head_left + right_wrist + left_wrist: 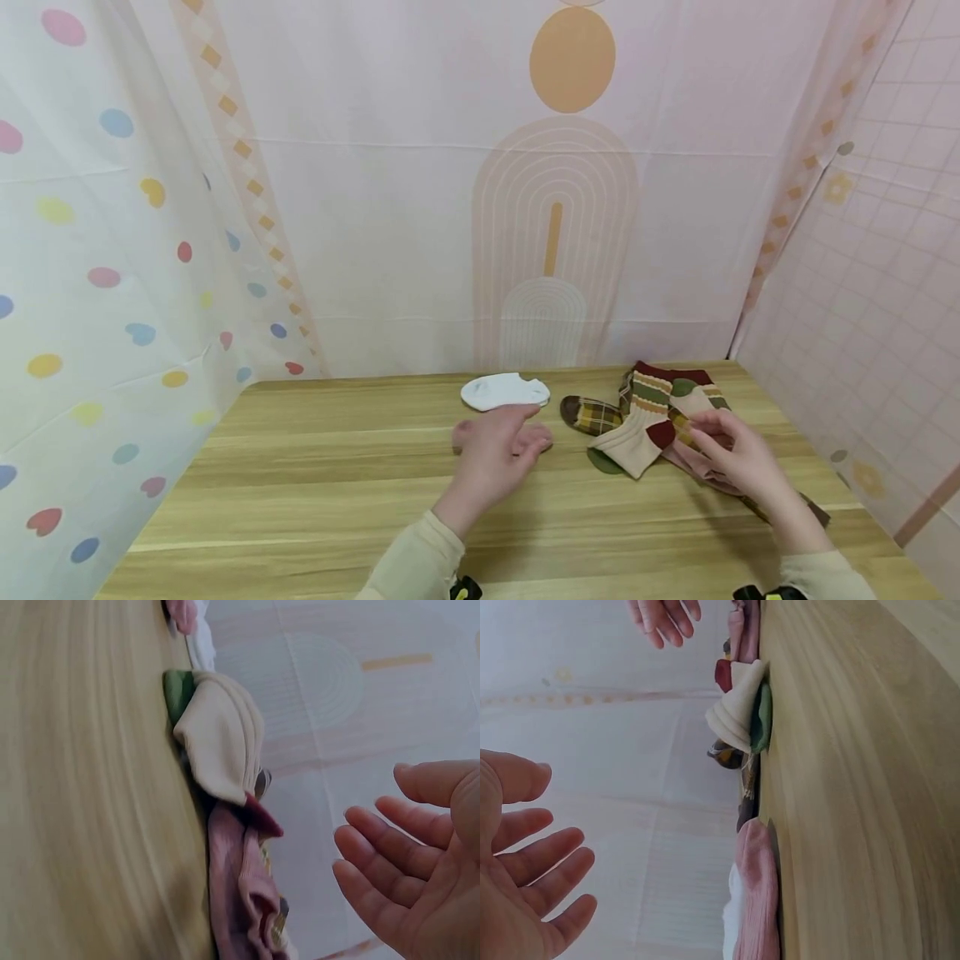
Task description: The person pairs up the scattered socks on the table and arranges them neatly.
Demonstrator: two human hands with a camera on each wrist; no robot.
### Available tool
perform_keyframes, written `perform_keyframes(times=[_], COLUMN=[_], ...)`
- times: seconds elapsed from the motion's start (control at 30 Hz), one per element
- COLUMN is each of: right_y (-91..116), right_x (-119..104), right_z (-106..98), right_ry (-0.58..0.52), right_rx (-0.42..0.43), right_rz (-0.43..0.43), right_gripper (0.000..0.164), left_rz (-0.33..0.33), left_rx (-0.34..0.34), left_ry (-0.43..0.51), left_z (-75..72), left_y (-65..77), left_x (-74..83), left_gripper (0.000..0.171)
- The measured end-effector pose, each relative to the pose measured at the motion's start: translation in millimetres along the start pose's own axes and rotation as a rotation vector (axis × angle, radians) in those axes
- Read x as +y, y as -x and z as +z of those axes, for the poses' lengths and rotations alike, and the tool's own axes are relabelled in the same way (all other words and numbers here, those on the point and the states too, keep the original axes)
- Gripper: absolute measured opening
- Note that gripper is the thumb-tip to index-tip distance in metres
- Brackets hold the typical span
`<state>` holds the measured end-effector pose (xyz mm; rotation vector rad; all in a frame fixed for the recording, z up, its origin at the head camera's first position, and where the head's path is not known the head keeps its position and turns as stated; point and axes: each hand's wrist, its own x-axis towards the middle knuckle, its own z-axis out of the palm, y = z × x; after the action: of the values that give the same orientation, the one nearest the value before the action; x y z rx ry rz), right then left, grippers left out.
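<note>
My left hand point(491, 458) hovers over a pink sock point(538, 438), covering part of it in the head view. Its fingers point(555, 859) are loosely bent with nothing between them. Just behind lies a white low-cut sock point(502, 392). To the right, my right hand point(742, 458) is held above the edge of a loose pile of socks, fingers point(390, 847) relaxed and holding nothing. On top of that pile lies a cream striped sock with a burgundy heel point(637, 433). Around it are a brown-and-yellow plaid sock point(592, 415) and a dusty pink sock point(229, 877).
The socks lie on a wood-grain table point(322, 475). A patterned curtain point(397, 250) hangs along its back edge, with a dotted cloth point(112, 333) at the left and a grid-patterned one point(885, 292) at the right.
</note>
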<state>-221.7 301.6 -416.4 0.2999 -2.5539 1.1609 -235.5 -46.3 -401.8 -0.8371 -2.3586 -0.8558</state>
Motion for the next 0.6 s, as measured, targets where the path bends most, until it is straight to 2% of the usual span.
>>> perform_keyframes(times=[0.17, 0.37, 0.6], right_y=[3, 7, 6], right_x=[6, 6, 12], right_z=[-3, -8, -10], right_ry=[0.102, 0.249, 0.389], right_rx=[0.024, 0.001, -0.003], right_rz=[-0.019, -0.014, -0.154], right_gripper=[0.025, 0.032, 0.035], left_rz=[0.038, 0.113, 0.12], left_rx=[-0.002, 0.029, 0.018], left_ry=[-0.041, -0.107, -0.155], left_z=[3.5, 8.1, 10.2], left_y=[1.7, 4.8, 6.2], left_x=[2.9, 1.4, 3.2], left_gripper=[0.039, 0.039, 0.039])
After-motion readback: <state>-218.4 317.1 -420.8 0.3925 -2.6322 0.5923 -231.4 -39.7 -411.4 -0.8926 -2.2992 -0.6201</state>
